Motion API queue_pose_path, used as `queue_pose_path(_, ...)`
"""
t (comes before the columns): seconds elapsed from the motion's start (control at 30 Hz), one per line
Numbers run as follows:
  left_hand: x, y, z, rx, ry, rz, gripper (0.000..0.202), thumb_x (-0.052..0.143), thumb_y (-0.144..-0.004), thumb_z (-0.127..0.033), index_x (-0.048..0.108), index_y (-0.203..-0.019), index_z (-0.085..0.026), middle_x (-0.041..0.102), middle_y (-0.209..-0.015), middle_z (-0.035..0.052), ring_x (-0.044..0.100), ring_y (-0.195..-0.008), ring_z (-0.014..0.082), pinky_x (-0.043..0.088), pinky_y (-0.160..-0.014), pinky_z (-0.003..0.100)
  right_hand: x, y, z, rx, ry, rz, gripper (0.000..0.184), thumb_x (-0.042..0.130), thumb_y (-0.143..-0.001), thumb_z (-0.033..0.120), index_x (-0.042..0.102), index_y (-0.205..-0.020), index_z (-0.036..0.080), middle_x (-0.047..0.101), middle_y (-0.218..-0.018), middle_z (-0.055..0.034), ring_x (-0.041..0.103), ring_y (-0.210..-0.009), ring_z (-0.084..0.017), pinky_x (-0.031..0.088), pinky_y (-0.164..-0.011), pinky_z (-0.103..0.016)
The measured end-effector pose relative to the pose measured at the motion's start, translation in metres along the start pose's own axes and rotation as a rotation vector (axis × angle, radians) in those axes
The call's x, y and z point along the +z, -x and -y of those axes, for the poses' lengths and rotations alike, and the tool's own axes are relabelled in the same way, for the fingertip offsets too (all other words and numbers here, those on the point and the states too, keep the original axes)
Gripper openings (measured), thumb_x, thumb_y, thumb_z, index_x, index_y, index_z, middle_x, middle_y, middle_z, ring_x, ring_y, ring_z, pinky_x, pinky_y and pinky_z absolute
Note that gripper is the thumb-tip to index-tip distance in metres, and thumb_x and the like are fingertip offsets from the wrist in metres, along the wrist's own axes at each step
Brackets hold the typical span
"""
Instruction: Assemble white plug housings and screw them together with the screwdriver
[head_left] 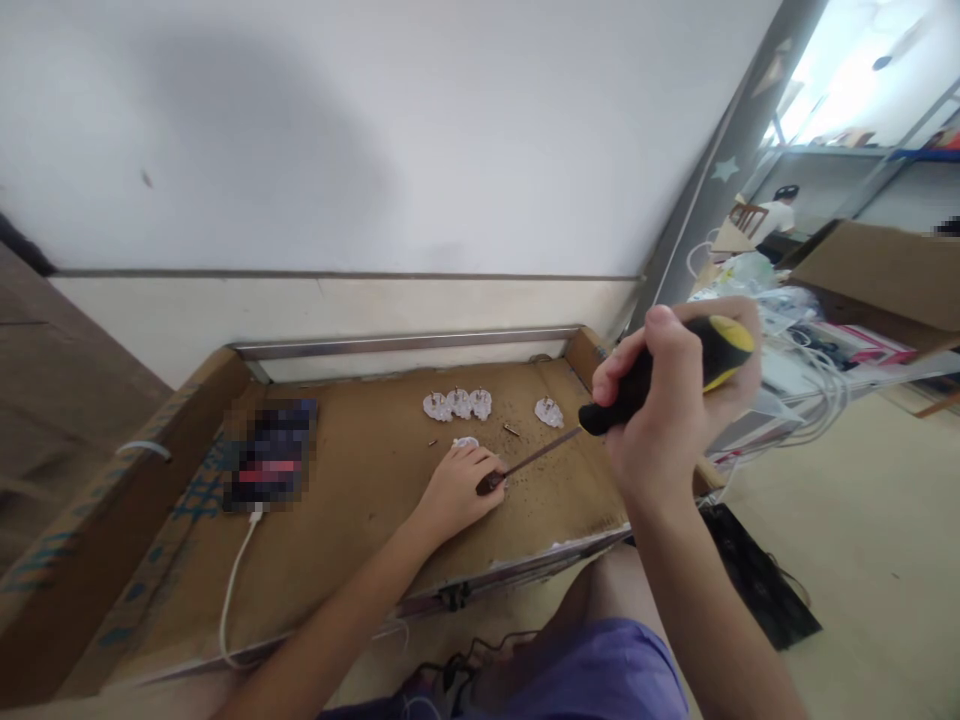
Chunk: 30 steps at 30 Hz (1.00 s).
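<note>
My right hand [675, 400] is wrapped round the black and yellow handle of a screwdriver [652, 375]. Its thin shaft slants down to the left, ending at a dark piece [491, 483] by my left fingertips; the exact contact is hidden. My left hand [465, 487] rests low on the cardboard, its fingers closed over a white plug piece [465, 441] that is mostly covered. Beyond it, three white plug pieces [457, 402] with upright metal pins stand in a row. Another white plug piece [549, 411] lies to the right. A small metal pin [511, 430] lies between them.
The cardboard work surface [360, 480] has raised sides and dark crumbs scattered on it. A phone [271, 455] with a white cable [231, 590] lies at left. At right, a shelf carries cables [814, 365] and a cardboard box [877, 270]. A person [776, 220] sits farther back.
</note>
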<state>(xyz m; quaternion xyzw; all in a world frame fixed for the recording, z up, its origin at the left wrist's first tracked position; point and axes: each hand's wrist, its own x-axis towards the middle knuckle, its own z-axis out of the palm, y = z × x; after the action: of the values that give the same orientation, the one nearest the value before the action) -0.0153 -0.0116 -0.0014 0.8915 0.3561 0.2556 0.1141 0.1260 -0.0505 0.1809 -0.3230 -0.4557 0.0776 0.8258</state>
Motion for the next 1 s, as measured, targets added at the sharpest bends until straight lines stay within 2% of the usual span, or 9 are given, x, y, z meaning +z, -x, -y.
queue_pose_path(0.23, 0.0011, 0.0, 0.0005, 0.014, -0.002, -0.012, 0.009, 0.056, -0.078, -0.021, 0.062, -0.085, -0.021, 0.065, -0.088, 0.0024, 0.056, -0.087, 0.0197, 0.042, -0.085, 0.035, 0.0035, -0.001, -0.0013, 0.023, 0.006, 0.08, 0.023, 0.056, -0.082, 0.033, 0.039, -0.07, 0.023, 0.039, -0.047, 0.0091, 0.036, -0.032, -0.005, 0.03, -0.028, -0.018)
queue_pose_path(0.47, 0.0017, 0.0001, 0.002, 0.023, -0.018, -0.013, 0.009, 0.055, -0.079, -0.022, 0.061, -0.085, -0.021, 0.065, -0.088, 0.0022, 0.056, -0.086, 0.0196, 0.042, -0.084, 0.035, 0.0065, -0.0034, -0.0046, 0.039, -0.028, 0.053, 0.026, 0.057, -0.08, 0.038, 0.039, -0.069, 0.023, 0.039, -0.045, 0.0089, 0.033, -0.03, -0.006, 0.026, -0.027, -0.02)
queue_pose_path(0.63, 0.0017, 0.0, 0.0014, 0.026, -0.014, -0.013, 0.007, 0.055, -0.079, -0.02, 0.061, -0.083, -0.02, 0.065, -0.088, 0.0021, 0.056, -0.087, 0.0198, 0.042, -0.084, 0.035, 0.0053, -0.0046, -0.0061, 0.028, -0.046, 0.046, 0.023, 0.059, -0.079, 0.03, 0.04, -0.068, 0.023, 0.038, -0.045, 0.0093, 0.034, -0.029, -0.006, 0.025, -0.026, -0.02)
queue_pose_path(0.9, 0.0022, -0.0001, 0.0016, 0.038, -0.008, -0.018, 0.009, 0.055, -0.079, -0.021, 0.061, -0.085, -0.021, 0.065, -0.087, 0.0025, 0.056, -0.087, 0.0194, 0.043, -0.083, 0.035, 0.005, -0.0061, -0.0041, 0.057, -0.023, 0.101, 0.022, 0.056, -0.082, 0.029, 0.039, -0.07, 0.023, 0.038, -0.048, 0.0094, 0.036, -0.032, -0.005, 0.027, -0.029, -0.019)
queue_pose_path(1.0, 0.0018, 0.0001, 0.0016, 0.035, -0.016, -0.019, 0.009, 0.055, -0.079, -0.021, 0.061, -0.085, -0.02, 0.065, -0.088, 0.0028, 0.056, -0.087, 0.0196, 0.043, -0.083, 0.035, 0.0069, -0.0074, -0.0055, 0.061, -0.008, 0.068, 0.024, 0.057, -0.081, 0.029, 0.037, -0.07, 0.023, 0.037, -0.053, 0.0079, 0.038, -0.035, -0.006, 0.027, -0.029, -0.02)
